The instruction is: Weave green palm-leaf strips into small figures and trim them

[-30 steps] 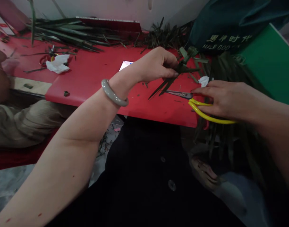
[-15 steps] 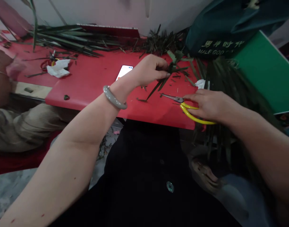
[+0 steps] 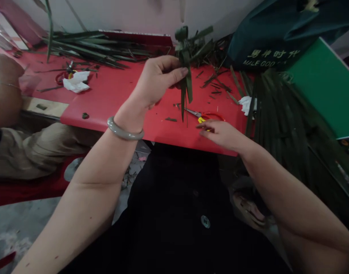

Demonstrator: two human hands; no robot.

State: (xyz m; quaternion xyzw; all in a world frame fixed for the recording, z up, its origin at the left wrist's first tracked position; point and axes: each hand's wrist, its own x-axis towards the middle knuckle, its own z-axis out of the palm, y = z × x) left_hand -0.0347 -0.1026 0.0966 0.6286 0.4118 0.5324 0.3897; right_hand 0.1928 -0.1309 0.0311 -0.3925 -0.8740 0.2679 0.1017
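Note:
Between thumb and fingers, my left hand holds up a knotted green leaf piece above the red tabletop. Loops and a strip stick out at its top, and narrow leaf ends hang down below. A pair of scissors lies on the table, with red and yellow handles and the blades pointing left. Over the handles is my right hand, its fingers loosely stretched out and not gripping; it partly hides the yellow handle. Whether a fingertip touches the scissors I cannot tell.
Long leaf strips are piled along the wall, and more leaves hang over the right edge. Leaf scraps, white tissues and a dark bag are on the table. Another person's arm rests at the left.
My left hand has raised the leaf piece up and to the left, turning it upright. My right hand has let go of the scissors, now lying on the table.

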